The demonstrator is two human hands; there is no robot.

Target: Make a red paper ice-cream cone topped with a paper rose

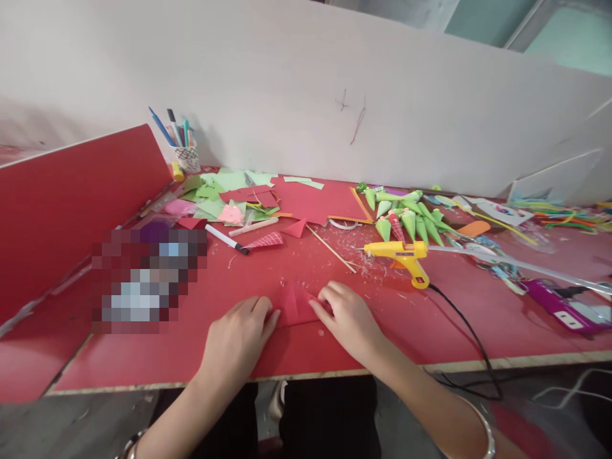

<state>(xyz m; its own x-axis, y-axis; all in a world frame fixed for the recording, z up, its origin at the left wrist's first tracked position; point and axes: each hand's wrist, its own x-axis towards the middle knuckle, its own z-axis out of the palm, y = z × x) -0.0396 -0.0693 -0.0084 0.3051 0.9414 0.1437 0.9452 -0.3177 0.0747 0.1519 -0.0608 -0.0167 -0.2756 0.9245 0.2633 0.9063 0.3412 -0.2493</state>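
Note:
A piece of red paper lies on the red table near its front edge, partly folded into a peak. My left hand presses its fingers on the paper's left edge, curled and close together. My right hand holds the paper's right edge with bent fingers. Both hands pin the paper flat against the tabletop.
A yellow glue gun with a black cord lies right of my hands. Behind it sit several green paper cones, paper scraps, a marker, a thin stick and a pen cup. A purple tool lies far right.

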